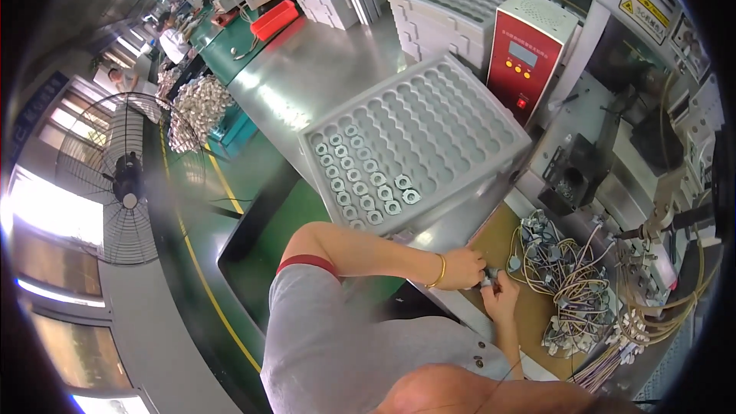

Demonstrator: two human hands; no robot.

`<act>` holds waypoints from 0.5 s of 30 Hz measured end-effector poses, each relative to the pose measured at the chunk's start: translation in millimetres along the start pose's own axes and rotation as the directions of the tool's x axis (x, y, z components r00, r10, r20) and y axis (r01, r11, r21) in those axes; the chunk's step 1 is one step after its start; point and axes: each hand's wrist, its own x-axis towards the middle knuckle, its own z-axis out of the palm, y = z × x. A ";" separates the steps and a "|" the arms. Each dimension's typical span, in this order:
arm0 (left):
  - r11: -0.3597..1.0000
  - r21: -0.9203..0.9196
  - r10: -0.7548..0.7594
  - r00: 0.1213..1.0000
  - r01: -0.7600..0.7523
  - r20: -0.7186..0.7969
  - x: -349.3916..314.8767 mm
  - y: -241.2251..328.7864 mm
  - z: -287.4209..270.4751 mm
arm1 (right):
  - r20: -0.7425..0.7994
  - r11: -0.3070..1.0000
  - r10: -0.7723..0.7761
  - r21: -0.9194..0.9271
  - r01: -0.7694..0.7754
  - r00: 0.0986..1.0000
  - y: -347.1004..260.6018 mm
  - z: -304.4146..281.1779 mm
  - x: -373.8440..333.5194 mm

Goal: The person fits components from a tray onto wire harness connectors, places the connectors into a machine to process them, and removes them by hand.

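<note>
My left hand point(462, 269), with a gold bangle at the wrist, is closed, its fingertips on a small grey part point(489, 277). Close against it, my right hand point(502, 297) pinches the same part from the other side. Fingers cover most of the part, so its exact kind is hidden. Both hands are over a brown work mat point(498, 234). Just right of them lies a tangled heap of wired parts point(563, 280) with beige leads and small white plugs. Beyond my hands a grey tray point(452, 119) has rows of round pockets, several holding metallic ring-shaped parts point(354, 175).
A red-fronted control box point(525, 57) stands behind the tray at the right, next to stacked grey trays point(452, 8). Machine fixtures point(571, 180) crowd the right side. A red bin point(274, 21) sits at the far bench; a large fan point(129, 180) stands left.
</note>
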 end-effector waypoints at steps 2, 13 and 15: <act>0.999 -0.013 0.042 0.999 -0.042 -0.028 0.0 -0.9 -3.2 | -0.007 1.000 0.010 -0.014 -0.010 1.000 -3.1 -2.5 -1.6; 0.989 0.031 0.147 0.986 -0.144 -0.083 1.8 -9.3 -2.1 | 0.018 0.992 -0.095 -0.082 0.096 0.995 5.1 -3.7 0.7; 0.993 0.029 0.112 0.994 -0.111 -0.018 3.3 -7.5 -5.8 | 0.001 0.987 -0.079 -0.138 0.078 0.997 0.0 -13.3 -9.2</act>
